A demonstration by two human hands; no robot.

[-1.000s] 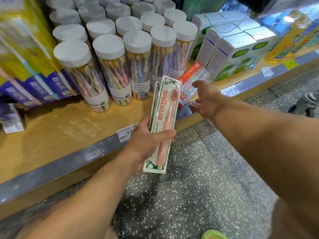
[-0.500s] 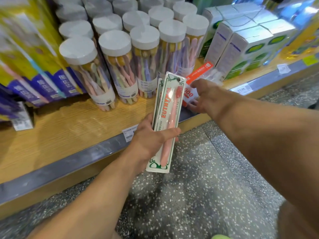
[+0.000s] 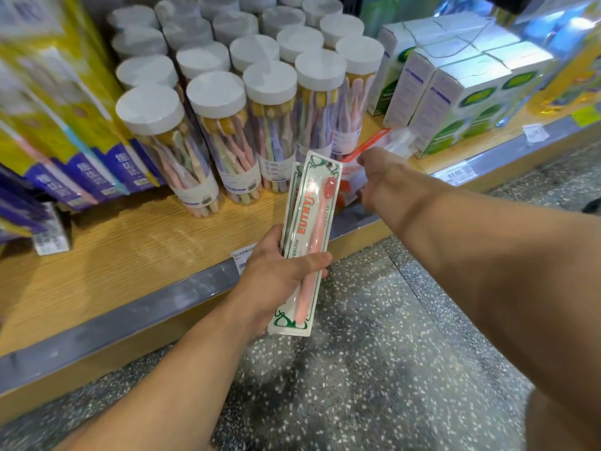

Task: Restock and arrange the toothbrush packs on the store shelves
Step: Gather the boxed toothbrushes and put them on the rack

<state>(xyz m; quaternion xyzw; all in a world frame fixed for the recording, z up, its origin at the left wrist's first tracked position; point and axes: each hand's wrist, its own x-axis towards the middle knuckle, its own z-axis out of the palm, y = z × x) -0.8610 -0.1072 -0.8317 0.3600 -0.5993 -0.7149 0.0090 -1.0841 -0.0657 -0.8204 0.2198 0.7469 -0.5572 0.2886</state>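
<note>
The left hand [image 3: 279,275] has its grip closed around a long white toothbrush pack [image 3: 307,236] with green trim and red lettering, a pink brush visible inside. The thumb crosses the front of the pack near its lower third, and the edge of a second pack shows just behind it. The pack stands nearly upright at the centre of the view, in front of the shelf edge.

At about 2 o'clock from it, the right hand [image 3: 379,177] reaches onto the wooden shelf [image 3: 130,252] and touches an orange-and-clear pack [image 3: 367,148] lying there. Its fingers are hidden behind the hand, so I cannot tell whether that grip is closed.

At 12 o'clock stand rows of clear tubs with white lids [image 3: 214,92], filled with pastel toothbrushes. At 1 o'clock are white and green boxes [image 3: 468,92] tied with string. At 9 o'clock hang blurred yellow and purple packs [image 3: 81,125]. A speckled floor [image 3: 374,369] fills the bottom.
</note>
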